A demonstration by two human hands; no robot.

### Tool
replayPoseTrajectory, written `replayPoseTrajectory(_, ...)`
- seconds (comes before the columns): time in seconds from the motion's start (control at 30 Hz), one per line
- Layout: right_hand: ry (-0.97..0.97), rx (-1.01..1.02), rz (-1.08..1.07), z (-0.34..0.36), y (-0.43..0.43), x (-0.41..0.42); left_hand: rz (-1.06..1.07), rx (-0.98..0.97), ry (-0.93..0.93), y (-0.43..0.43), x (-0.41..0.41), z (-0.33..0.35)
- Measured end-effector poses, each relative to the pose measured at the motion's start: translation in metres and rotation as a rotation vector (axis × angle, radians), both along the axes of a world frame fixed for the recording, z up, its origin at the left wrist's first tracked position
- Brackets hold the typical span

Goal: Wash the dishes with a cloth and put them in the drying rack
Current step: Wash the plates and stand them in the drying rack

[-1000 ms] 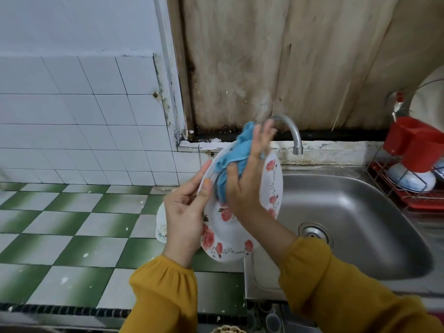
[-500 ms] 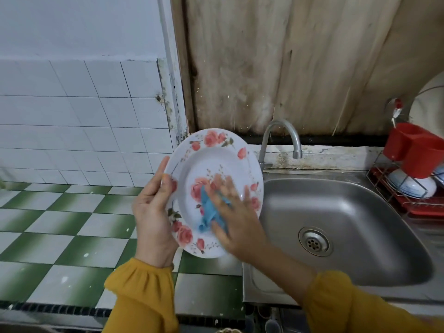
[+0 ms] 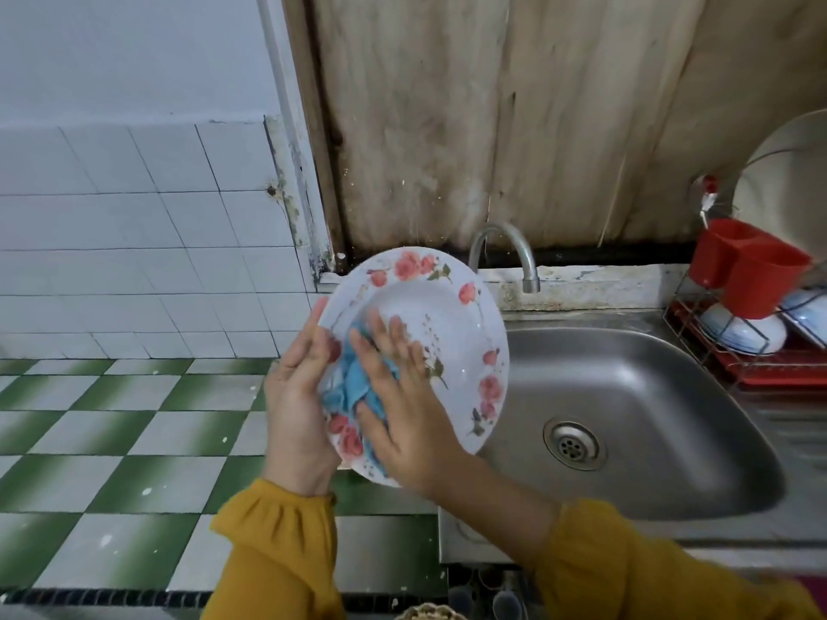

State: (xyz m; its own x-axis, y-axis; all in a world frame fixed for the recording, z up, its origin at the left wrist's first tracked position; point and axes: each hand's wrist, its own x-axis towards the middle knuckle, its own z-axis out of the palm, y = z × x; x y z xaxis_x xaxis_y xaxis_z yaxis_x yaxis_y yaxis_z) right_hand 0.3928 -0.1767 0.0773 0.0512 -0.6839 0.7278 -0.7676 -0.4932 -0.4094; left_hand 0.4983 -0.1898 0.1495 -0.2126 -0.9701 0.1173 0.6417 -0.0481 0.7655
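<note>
Plate (image 3: 447, 315) tilted upright, rim gripped by left hand (image 3: 295, 404), right hand (image 3: 402, 409) spread flat, pressing cloth (image 3: 353, 382) on its face

White plate (image 3: 452, 315), pink rose rim — blue cloth (image 3: 353, 382) — green-white checked counter (image 3: 134, 440), red rack (image 3: 769, 364).

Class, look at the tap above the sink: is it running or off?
Off: no water leaves the tap or lands in the sink.

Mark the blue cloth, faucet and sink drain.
blue cloth (image 3: 351, 384), head view, bunched middle fold
faucet (image 3: 501, 227), head view, top of the curved spout
sink drain (image 3: 574, 445), head view, centre of the strainer
</note>
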Motion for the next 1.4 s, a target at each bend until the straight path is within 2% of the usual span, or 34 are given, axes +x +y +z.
replayPoseTrajectory(0.07,0.186,0.014,-0.140,-0.025,0.005,-0.028,0.034,0.009,0.000,-0.007,0.013,-0.002)
replayPoseTrajectory(0.1,0.191,0.022,-0.235,-0.029,0.002,-0.048,0.031,0.017,-0.008,-0.007,0.016,-0.005)
replayPoseTrajectory(0.2,-0.004,-0.014,-0.434,-0.009,-0.014,-0.088,-0.029,0.014,-0.043,-0.001,0.009,-0.015)
replayPoseTrajectory(0.27,-0.188,-0.100,-0.482,0.022,-0.022,-0.093,-0.051,0.003,-0.090,0.007,-0.004,-0.014)
replayPoseTrajectory(0.33,-0.362,-0.179,-0.444,0.051,-0.025,-0.079,-0.066,-0.073,-0.154,0.014,-0.019,-0.008)
replayPoseTrajectory(0.4,-0.412,-0.188,-0.299,0.062,-0.018,-0.053,-0.071,-0.154,-0.203,0.018,-0.030,-0.002)
replayPoseTrajectory(0.47,-0.293,-0.117,-0.068,0.043,-0.001,-0.024,-0.061,-0.181,-0.191,0.017,-0.033,0.005)
replayPoseTrajectory(0.53,0.026,-0.105,0.050,0.003,0.017,-0.021,-0.053,-0.156,-0.146,0.011,-0.026,0.011)
replayPoseTrajectory(0.6,0.277,-0.080,-0.108,-0.031,0.022,-0.056,-0.032,-0.158,-0.153,0.002,-0.015,0.012)
replayPoseTrajectory(0.63,0.285,-0.039,-0.230,-0.040,0.019,-0.080,-0.034,-0.165,-0.170,0.001,-0.012,0.012)
replayPoseTrajectory(0.73,-0.030,0.040,-0.462,-0.027,0.010,-0.135,-0.093,-0.146,-0.183,0.007,-0.018,0.006)
replayPoseTrajectory(0.8,-0.213,-0.071,-0.510,0.001,0.003,-0.148,-0.130,-0.118,-0.176,0.014,-0.033,0.005)
replayPoseTrajectory(0.93,-0.353,-0.262,-0.503,0.050,0.003,-0.131,-0.226,-0.145,-0.225,0.028,-0.069,0.005)
replayPoseTrajectory(1.03,-0.332,-0.251,-0.359,0.046,0.016,-0.099,-0.225,-0.158,-0.239,0.034,-0.091,0.013)
replayPoseTrajectory(1.1,-0.149,-0.165,-0.221,0.021,0.033,-0.089,-0.219,-0.140,-0.198,0.034,-0.099,0.020)
replayPoseTrajectory(1.13,-0.033,-0.109,-0.206,0.006,0.042,-0.095,-0.230,-0.122,-0.173,0.032,-0.101,0.023)
replayPoseTrajectory(1.2,0.143,-0.028,-0.354,-0.016,0.055,-0.128,-0.230,-0.100,-0.164,0.029,-0.104,0.028)
replayPoseTrajectory(1.23,0.141,0.011,-0.461,-0.020,0.057,-0.148,-0.223,-0.096,-0.169,0.029,-0.106,0.028)
replayPoseTrajectory(1.3,0.013,0.052,-0.648,-0.010,0.059,-0.185,-0.233,-0.098,-0.195,0.037,-0.119,0.026)
replayPoseTrajectory(1.37,-0.142,-0.035,-0.752,0.014,0.058,-0.203,-0.267,-0.108,-0.211,0.050,-0.134,0.023)
replayPoseTrajectory(1.4,-0.222,-0.081,-0.740,0.027,0.057,-0.201,-0.274,-0.134,-0.228,0.057,-0.142,0.023)
